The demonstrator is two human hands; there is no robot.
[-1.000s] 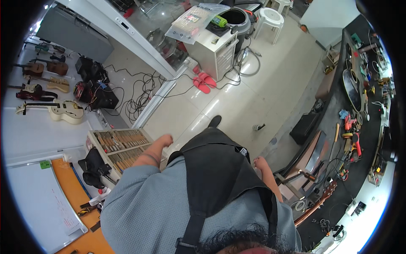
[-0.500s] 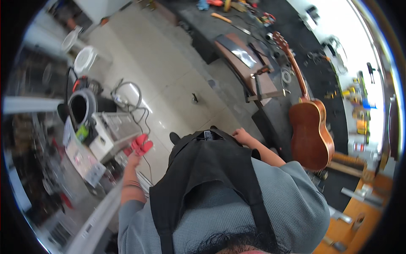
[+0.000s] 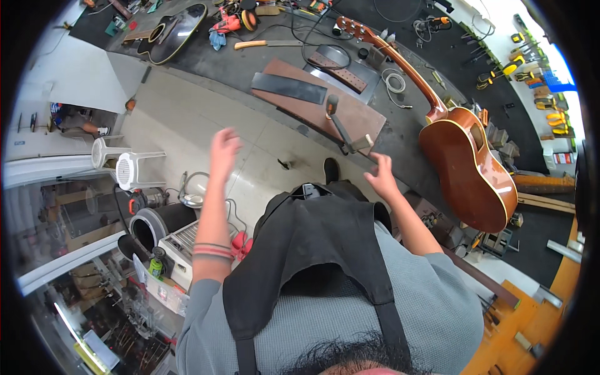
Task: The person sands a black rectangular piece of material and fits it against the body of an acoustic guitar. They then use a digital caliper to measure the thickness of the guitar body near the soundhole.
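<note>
My left hand (image 3: 225, 152) is raised over the floor, slightly blurred, with nothing in it and its fingers apart. My right hand (image 3: 383, 177) is at the near edge of the workbench (image 3: 409, 134), thumb and fingers spread and empty. Just beyond it a bar clamp (image 3: 340, 128) sits on the edge of a brown board (image 3: 369, 120); I cannot tell whether a fingertip touches it. A dark flat strip (image 3: 289, 87) lies on that board. A red thing (image 3: 240, 245), its kind unclear, is low beside my left forearm.
An acoustic guitar (image 3: 465, 172) lies on the bench to the right, a dark guitar (image 3: 178, 34) at the far left. A long blade with a wooden handle (image 3: 250, 44) lies behind the board. White stools (image 3: 127, 172) and a grey cylindrical machine (image 3: 147, 226) stand left.
My left hand has left the red thing and swung up and forward. My right hand has moved out toward the clamp. The view has turned, bringing the bench closer in front.
</note>
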